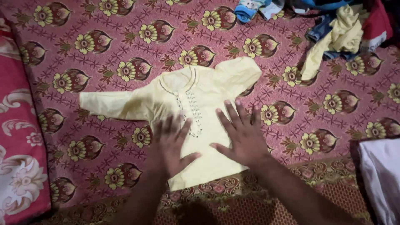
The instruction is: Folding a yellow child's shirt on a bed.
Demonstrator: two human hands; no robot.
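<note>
A small pale yellow shirt (196,100) lies face up on a maroon bedsheet (125,46) printed with yellow flowers. Its left sleeve stretches out flat to the left; its right sleeve is folded up near the collar. Dark beadwork runs down the front placket. My left hand (171,143) lies flat on the lower left of the shirt, fingers spread. Flat beside it, my right hand (241,131) presses the lower right of the shirt, fingers apart. Neither hand grips anything.
A heap of clothes (341,29), yellow, blue and red, sits at the top right. A red patterned pillow (18,141) lines the left edge. White folded cloth (381,175) lies at the lower right.
</note>
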